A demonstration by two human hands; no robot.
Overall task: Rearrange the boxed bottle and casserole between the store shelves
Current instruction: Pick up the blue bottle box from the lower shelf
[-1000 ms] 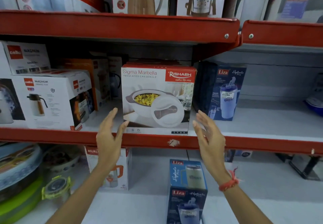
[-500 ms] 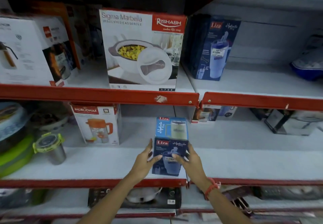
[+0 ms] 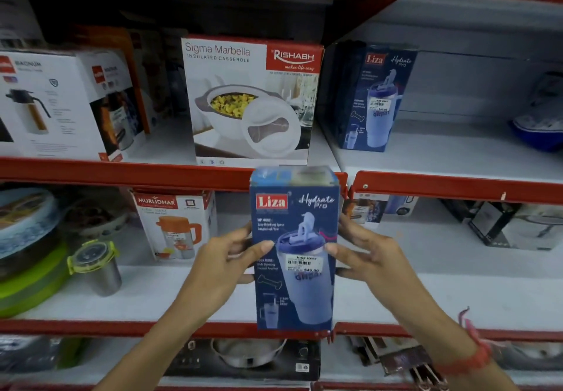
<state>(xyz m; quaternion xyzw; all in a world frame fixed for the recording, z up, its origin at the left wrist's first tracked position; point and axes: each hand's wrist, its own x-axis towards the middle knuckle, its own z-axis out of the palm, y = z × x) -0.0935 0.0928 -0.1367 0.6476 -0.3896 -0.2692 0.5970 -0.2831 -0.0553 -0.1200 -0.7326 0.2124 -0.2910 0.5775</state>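
A blue Liza boxed bottle (image 3: 294, 247) is upright in the air in front of the shelves, its top at the height of the upper shelf's red edge. My left hand (image 3: 225, 256) grips its left side and my right hand (image 3: 370, 256) grips its right side. Behind and above it, the white and red Sigma Marbella casserole box (image 3: 251, 98) stands on the upper shelf (image 3: 122, 171). A second blue Liza bottle box (image 3: 376, 95) stands to the right of the casserole box.
White jug boxes (image 3: 58, 104) fill the upper shelf's left. On the lower shelf (image 3: 457, 293) are a Murlidhar jug box (image 3: 175, 226), a steel container with a green lid (image 3: 96, 265) and stacked round trays (image 3: 27, 250) at far left. A blue bowl (image 3: 539, 116) sits far right.
My hands dropped from in front of the casserole box to the blue bottle box on the lower shelf, gripped it, and lifted it up and toward me.
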